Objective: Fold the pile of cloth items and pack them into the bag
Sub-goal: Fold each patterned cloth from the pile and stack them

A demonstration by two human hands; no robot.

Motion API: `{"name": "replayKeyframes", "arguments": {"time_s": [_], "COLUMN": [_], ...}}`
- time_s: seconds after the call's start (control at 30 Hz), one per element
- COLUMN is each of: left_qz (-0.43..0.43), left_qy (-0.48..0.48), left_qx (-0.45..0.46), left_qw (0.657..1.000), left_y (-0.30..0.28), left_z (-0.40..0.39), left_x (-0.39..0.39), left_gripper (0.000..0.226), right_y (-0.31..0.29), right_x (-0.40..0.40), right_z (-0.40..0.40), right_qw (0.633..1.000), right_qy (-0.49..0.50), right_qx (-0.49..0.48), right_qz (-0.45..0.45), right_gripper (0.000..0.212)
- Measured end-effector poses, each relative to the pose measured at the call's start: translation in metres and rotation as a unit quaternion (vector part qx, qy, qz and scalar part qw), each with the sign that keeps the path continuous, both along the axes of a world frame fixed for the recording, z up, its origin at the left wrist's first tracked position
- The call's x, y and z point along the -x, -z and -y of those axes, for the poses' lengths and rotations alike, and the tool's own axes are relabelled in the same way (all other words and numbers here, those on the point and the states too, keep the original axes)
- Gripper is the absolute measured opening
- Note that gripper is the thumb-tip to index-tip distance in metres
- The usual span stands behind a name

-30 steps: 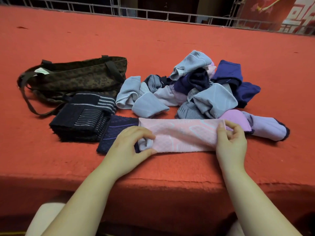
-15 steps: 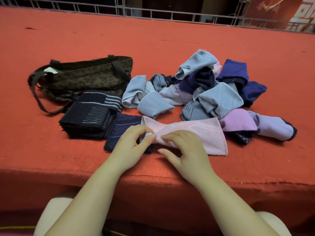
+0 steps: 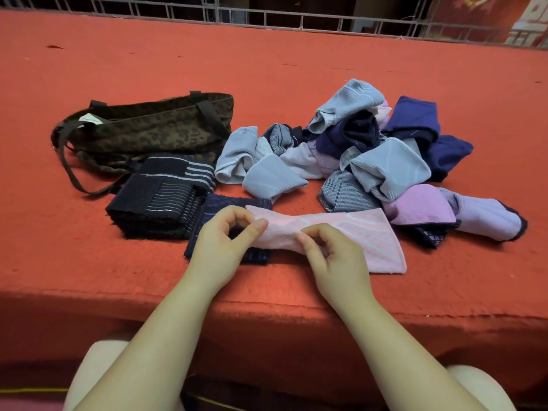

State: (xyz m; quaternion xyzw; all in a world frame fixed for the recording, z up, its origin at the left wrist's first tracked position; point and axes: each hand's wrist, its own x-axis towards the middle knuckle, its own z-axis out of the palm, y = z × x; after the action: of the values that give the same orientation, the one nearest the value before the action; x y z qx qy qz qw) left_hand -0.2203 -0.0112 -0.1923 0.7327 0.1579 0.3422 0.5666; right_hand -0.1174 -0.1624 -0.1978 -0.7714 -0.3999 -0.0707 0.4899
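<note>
Both hands pinch the pink cloth (image 3: 341,235), bunched between them: left hand (image 3: 225,241) at its 9 o'clock end, right hand (image 3: 335,256) near mid-length

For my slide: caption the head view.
Both hands, left and right, pinch a pink cloth beside the pile and bag.
</note>
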Motion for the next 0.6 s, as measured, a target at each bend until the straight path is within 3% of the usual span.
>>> {"name": "replayKeyframes", "arguments": {"time_s": [0.07,0.17,0.23,0.3,0.4,0.47,0.5,0.6], "left_qz": [0.007,-0.023,-0.028,0.001,0.079,0.125,0.126,0.021], "left_qy": [0.041,0.108,0.083,0.036,-0.027,-0.017,0.009,0.082], "left_qx": [-0.019,-0.082,-0.071,-0.008,0.128,0.164,0.149,-0.024], "left_qw": [0.999,0.99,0.994,0.999,0.988,0.978,0.981,0.996], "left_y": [-0.002,-0.004,-0.003,-0.004,-0.005,-0.006,-0.007,-0.004], "left_z": [0.001,0.005,0.005,0.003,-0.008,-0.011,-0.01,0.001], "left_x": [0.004,0.007,0.005,0.002,0.003,0.006,0.007,0.008], "left_gripper": [0.024,0.04,0.029,0.013,0.016,0.009,0.008,0.046], "right_y": [0.001,0.001,0.001,0.001,0.0,-0.001,-0.001,-0.001], "right_x": [0.0,0.0,0.0,0.0,0.0,0.0,0.001,0.001], "right_z": [0.002,0.002,0.002,0.003,0.005,0.004,0.004,0.003], "right_qw": [1.0,0.999,0.999,1.0,0.999,0.999,0.999,0.999], "right_qy": [0.004,-0.013,-0.017,-0.007,0.017,0.017,0.011,-0.007], "right_qx": [0.006,0.026,0.025,0.015,-0.013,-0.014,-0.004,0.024], "right_qz": [-0.014,-0.014,-0.016,-0.026,-0.045,-0.049,-0.047,-0.031], "right_gripper": [0.018,0.025,0.028,0.023,0.019,0.017,0.016,0.02]}}
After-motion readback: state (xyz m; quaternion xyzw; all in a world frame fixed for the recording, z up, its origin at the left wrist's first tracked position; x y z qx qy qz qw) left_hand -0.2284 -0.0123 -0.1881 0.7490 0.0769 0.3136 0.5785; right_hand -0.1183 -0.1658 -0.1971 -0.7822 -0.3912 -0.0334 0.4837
